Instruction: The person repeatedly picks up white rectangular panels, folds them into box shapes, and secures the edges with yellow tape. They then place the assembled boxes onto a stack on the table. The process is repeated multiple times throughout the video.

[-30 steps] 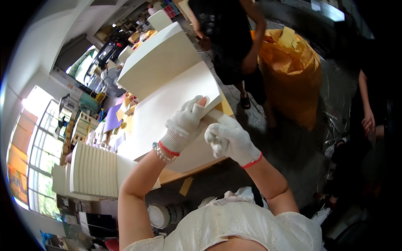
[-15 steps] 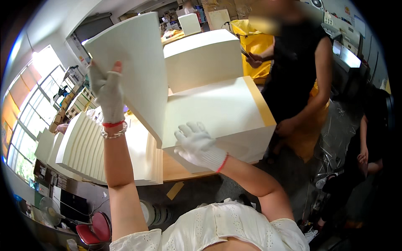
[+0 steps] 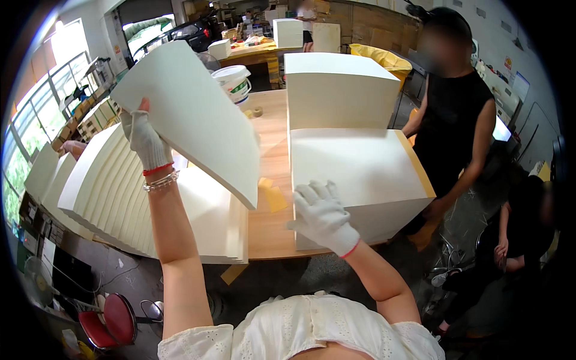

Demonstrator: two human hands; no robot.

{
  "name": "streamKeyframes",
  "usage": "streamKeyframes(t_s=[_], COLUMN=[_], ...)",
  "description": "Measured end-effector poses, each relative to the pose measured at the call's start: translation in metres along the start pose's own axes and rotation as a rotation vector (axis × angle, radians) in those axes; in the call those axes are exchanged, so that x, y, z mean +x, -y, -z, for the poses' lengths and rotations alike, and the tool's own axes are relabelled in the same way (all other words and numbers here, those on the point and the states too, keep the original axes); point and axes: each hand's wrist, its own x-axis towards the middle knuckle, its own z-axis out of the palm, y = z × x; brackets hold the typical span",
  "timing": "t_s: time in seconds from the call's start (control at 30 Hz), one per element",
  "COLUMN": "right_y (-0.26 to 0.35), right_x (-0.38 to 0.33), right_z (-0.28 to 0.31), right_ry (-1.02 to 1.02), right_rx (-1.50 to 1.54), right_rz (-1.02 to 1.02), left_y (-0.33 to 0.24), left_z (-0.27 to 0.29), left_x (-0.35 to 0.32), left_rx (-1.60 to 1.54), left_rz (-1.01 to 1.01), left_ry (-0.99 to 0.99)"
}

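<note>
My left hand (image 3: pixel 146 141), in a white glove with bare fingertips, is closed on the left edge of a curved white panel (image 3: pixel 195 114). That panel leans, raised above the table, between a stack and a block. My right hand (image 3: pixel 327 216), also gloved, has its fingers spread at the near left corner of a big white block (image 3: pixel 348 159); whether it touches is unclear. Yellowish tape or edging runs along the block's right side. Behind its top rises a curved white upright piece (image 3: pixel 345 99).
Several curved white panels (image 3: pixel 108 189) are stacked at the left of the wooden table (image 3: pixel 270 135). A white bucket (image 3: pixel 232 83) and a tape roll (image 3: pixel 258 111) stand farther back. A person in black (image 3: pixel 453 120) stands right of the block; another person (image 3: pixel 516 234) sits beyond. A red chair (image 3: pixel 120 321) is lower left.
The panel has moved left and tilted away from the block, showing the table between them. My left hand still grips it. My right hand remains by the block's near edge.
</note>
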Motion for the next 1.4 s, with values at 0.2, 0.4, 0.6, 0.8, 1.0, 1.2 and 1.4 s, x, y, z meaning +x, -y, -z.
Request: streamKeyframes(t_s=[0.2,0.4,0.6,0.8,1.0,1.2,1.4], right_y=[0.062,0.113,0.105,0.118,0.111,0.14,0.15], right_x=[0.038,0.054,0.02,0.068,0.072,0.023,0.011], right_z=[-0.044,-0.185,-0.261,-0.254,-0.229,-0.194,-0.209], right_ry=[-0.179,-0.231,-0.237,0.093,0.456,0.434,0.336], right_rx=[0.644,1.225,1.605,1.609,1.029,0.554,0.473], right_rz=[-0.094,-0.174,-0.456,-0.727,-0.814,-0.283,-0.303], left_y=[-0.035,-0.049,0.017,0.017,-0.08,-0.069,-0.059], left_z=[-0.026,-0.025,-0.004,0.21,0.338,0.406,0.412], left_x=[-0.078,-0.142,-0.135,-0.141,-0.164,-0.19,-0.174], left_rx=[0.466,0.884,1.114,0.973,1.527,1.228,1.236], left_rz=[-0.242,-0.48,-0.32,0.245,0.837,0.801,0.598], left_ry=[-0.198,0.216,0.286,0.416,0.563,0.516,0.61])
